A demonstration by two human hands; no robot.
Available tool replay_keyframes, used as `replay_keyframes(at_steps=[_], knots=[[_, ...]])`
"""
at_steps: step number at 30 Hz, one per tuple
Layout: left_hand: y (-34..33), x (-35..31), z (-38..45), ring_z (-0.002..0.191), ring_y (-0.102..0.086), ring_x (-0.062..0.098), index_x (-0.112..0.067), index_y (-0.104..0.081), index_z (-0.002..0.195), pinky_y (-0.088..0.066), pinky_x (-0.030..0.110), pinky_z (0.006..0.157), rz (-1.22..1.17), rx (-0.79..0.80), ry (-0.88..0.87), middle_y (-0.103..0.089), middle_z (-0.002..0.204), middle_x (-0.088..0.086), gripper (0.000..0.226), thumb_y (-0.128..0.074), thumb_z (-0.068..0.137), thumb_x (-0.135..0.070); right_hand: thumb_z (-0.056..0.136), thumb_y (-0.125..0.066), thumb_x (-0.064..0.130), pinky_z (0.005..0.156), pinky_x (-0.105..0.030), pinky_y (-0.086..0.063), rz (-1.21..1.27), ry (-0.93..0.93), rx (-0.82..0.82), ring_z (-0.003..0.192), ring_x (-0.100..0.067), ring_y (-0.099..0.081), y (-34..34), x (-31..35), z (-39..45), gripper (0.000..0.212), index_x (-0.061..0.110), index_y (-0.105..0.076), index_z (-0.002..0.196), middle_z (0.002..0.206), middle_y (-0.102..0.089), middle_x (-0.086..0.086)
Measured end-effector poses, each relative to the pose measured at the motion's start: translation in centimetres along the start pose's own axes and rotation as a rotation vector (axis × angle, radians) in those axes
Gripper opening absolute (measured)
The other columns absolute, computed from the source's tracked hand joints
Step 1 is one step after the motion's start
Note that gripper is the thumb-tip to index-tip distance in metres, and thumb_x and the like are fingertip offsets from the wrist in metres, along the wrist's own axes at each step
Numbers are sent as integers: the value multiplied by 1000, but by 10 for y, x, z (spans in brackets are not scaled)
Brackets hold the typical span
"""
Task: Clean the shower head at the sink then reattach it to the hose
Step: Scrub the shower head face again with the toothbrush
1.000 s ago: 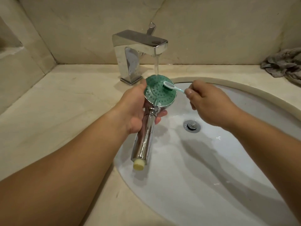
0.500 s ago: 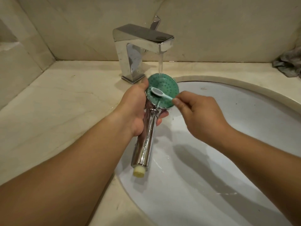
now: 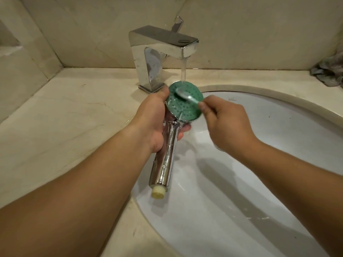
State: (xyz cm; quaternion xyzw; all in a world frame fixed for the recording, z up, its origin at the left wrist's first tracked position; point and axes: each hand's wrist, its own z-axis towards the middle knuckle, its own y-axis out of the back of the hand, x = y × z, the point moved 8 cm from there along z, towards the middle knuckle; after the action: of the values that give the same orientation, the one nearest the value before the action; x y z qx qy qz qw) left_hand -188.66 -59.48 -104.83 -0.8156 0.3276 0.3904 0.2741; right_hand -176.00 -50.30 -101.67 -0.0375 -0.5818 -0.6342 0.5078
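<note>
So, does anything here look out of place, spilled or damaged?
Nothing stands out. The left hand grips the shower head under the running faucet while the right hand scrubs its green face with a toothbrush. A crumpled cloth lies on the counter.

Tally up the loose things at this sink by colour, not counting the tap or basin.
Green and chrome: 1, the shower head
Pale blue: 1, the toothbrush
Grey: 1, the cloth
Total: 3
</note>
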Motion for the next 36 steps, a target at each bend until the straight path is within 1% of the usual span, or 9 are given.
replay_keyframes(at_steps=[2, 5, 8, 12, 16, 19, 23, 33, 36], knots=[[0, 0, 0, 79, -76, 35, -18, -70, 117, -53, 32, 65, 5, -5, 3, -79, 106, 13, 53, -46, 103, -63, 103, -47, 35, 53, -31, -32, -4, -13, -51, 58, -18, -51, 5, -3, 1, 23, 25, -63, 90, 57, -51, 7], [-1, 0, 2, 78, -75, 33, -19, -73, 111, -51, 33, 67, 14, 2, -10, -81, 99, 11, 53, -43, 104, -62, 103, -48, 34, 50, -30, -32, -25, 33, 21, 53, -17, -48, -4, 4, -4, 22, 25, -64, 92, 56, -49, 8], [-1, -1, 2, 74, -76, 33, -20, -71, 114, -53, 34, 70, 25, 0, -20, -82, 94, 10, 53, -41, 104, -62, 103, -47, 35, 52, -32, -33, -16, -2, -62, 57, -21, -50, 4, -3, 1, 24, 22, -63, 90, 57, -51, 6], [0, -2, 2, 75, -75, 32, -19, -73, 114, -51, 33, 64, 26, 2, -20, -82, 95, 11, 55, -38, 105, -62, 102, -49, 35, 52, -32, -39, -38, 60, 8, 54, -22, -51, -3, 4, -7, 22, 25, -65, 91, 57, -52, 6], [1, -2, 3, 74, -76, 34, -20, -72, 114, -54, 34, 68, 14, -4, -32, -81, 95, 11, 53, -41, 105, -62, 103, -48, 35, 54, -34, -42, -38, 13, -84, 59, -26, -54, 8, -4, -2, 24, 23, -62, 87, 58, -54, 3], [2, -2, 5, 73, -76, 33, -21, -72, 119, -52, 34, 66, 2, -1, -28, -81, 100, 13, 57, -36, 106, -63, 102, -50, 33, 51, -32, -40, -45, 63, 4, 52, -19, -48, -3, 3, -10, 20, 26, -61, 88, 55, -48, 8], [2, -3, 3, 80, -77, 36, -23, -71, 120, -51, 31, 62, -3, -7, -37, -81, 101, 13, 54, -35, 107, -61, 103, -48, 35, 54, -38, -44, -29, 22, -81, 55, -24, -49, 7, -7, -7, 25, 20, -63, 91, 55, -51, 3], [4, -4, 4, 71, -74, 34, -21, -71, 118, -53, 27, 56, -36, -5, -43, -80, 103, 17, 55, -33, 107, -60, 102, -50, 34, 54, -38, -43, -28, 64, -49, 56, -29, -49, 0, -7, -18, 24, 17, -62, 90, 55, -48, 3], [4, -4, 4, 73, -73, 35, -22, -70, 116, -52, 26, 55, -42, -7, -46, -81, 101, 16, 53, -33, 107, -60, 103, -48, 35, 58, -42, -47, 15, -22, -116, 61, -29, -52, 8, -20, -12, 26, 16, -60, 89, 59, -53, 0]])
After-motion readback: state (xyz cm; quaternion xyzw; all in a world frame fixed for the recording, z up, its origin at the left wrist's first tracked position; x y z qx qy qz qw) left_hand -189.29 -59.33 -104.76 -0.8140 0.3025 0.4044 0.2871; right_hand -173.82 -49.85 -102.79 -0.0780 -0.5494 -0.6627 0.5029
